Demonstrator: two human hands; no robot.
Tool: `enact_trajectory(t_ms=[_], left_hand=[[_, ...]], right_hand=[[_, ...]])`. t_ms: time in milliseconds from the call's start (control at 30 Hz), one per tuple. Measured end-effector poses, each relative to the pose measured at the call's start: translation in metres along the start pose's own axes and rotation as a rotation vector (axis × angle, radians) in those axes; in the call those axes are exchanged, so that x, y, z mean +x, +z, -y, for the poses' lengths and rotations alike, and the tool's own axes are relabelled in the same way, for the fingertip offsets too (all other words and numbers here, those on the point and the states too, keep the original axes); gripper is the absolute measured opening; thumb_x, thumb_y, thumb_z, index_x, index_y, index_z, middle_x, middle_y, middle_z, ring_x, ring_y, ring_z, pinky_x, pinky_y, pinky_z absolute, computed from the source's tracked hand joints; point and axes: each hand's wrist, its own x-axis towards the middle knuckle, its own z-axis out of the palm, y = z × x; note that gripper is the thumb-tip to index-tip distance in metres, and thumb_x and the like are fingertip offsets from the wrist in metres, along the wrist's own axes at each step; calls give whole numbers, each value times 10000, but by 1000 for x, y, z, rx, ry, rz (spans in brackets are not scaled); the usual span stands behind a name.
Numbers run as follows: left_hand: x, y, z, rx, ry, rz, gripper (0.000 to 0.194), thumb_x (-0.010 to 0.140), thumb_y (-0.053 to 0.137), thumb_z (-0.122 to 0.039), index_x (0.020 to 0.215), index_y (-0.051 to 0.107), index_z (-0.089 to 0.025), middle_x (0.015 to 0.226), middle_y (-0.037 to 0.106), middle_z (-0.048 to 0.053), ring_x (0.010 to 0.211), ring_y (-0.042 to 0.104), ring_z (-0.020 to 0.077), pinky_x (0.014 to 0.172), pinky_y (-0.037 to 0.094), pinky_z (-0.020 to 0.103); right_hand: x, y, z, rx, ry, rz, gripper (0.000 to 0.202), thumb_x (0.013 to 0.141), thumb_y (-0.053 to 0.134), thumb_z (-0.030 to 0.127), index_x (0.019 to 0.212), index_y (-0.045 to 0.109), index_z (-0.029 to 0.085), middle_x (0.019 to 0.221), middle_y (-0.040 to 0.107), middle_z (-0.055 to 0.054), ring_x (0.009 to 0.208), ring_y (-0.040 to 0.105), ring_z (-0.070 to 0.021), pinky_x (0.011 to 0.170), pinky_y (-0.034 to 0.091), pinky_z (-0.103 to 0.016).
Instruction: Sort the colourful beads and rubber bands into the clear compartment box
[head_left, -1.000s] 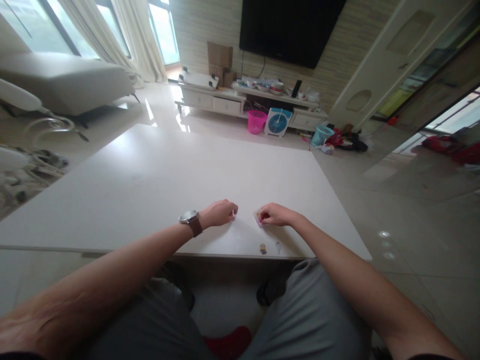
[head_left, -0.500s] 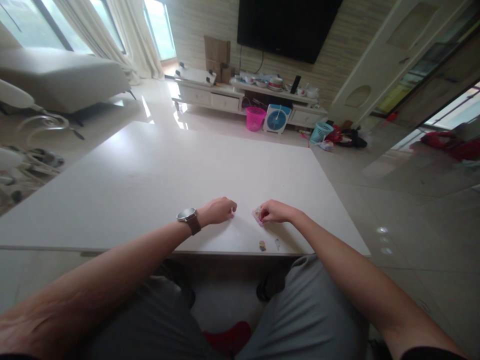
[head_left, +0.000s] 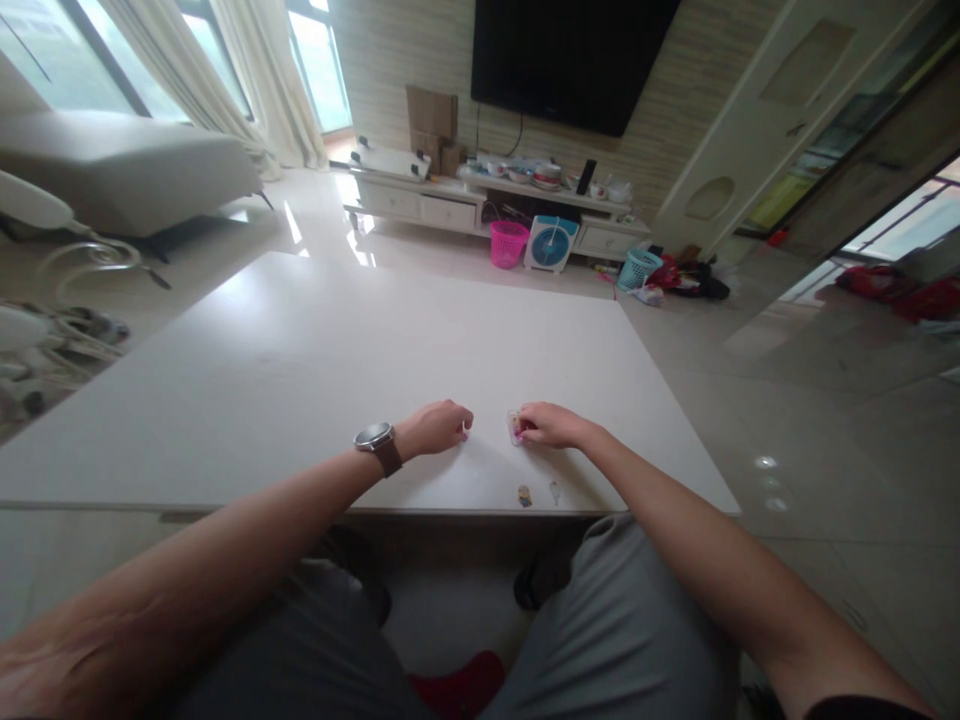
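Observation:
Over the white table [head_left: 420, 340], my left hand [head_left: 437, 427] has its fingers closed around a tiny pink piece [head_left: 464, 435] that shows at the fingertips. A watch with a brown strap [head_left: 381, 443] is on that wrist. To its right, my right hand [head_left: 549, 425] pinches a small clear case [head_left: 514, 426] with pink at its lower edge; the fingers cover part of it. Nearer the table's front edge lie a small yellow and blue figure sticker [head_left: 524, 496] and a small whitish sticker [head_left: 555, 491].
Beyond the table are a pink basket [head_left: 508, 245], a blue fan [head_left: 551, 243], a light blue basket [head_left: 640, 270] and a low white cabinet [head_left: 448, 211] with dishes on top. A wall television [head_left: 570, 60] hangs above. A grey sofa [head_left: 172, 170] stands at the left.
The small case in my right hand has turned slightly and stands straighter. My left hand has hardly moved. The view has tilted up a little.

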Motion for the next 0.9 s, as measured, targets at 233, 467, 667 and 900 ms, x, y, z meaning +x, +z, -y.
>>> enact_trajectory(t_ms=[233,467,667,900], left_hand=[[-1,-2,-1,-15,9,9,176,819,586,-244,914,727,-196,859,741,65,742,655,168,655,467,253],[-2,-5,-4,-6,7,0,158,816,592,-244,889,725,-200,837,730,64,710,642,168,650,469,255],[-3,-8,-7,-5,7,6,152,810,590,-232,875,722,-194,823,723,63,720,644,170,664,472,257],[-2,-7,-7,-10,3,7,154,811,595,-242,870,728,-194,803,723,64,715,646,175,663,477,264]], right_hand=[[0,0,-6,-25,-1,-41,100,860,595,190,856,682,142,919,635,-78,766,523,-142,676,355,-222],[0,-1,-3,12,2,-47,81,819,645,162,850,719,158,874,651,-46,752,553,-127,665,369,-202],[3,-1,0,33,45,-51,74,764,711,194,809,770,187,822,696,-25,723,584,-123,634,368,-200],[4,-1,0,-1,79,-46,82,751,723,216,800,783,189,818,733,-40,722,608,-138,610,360,-211]])
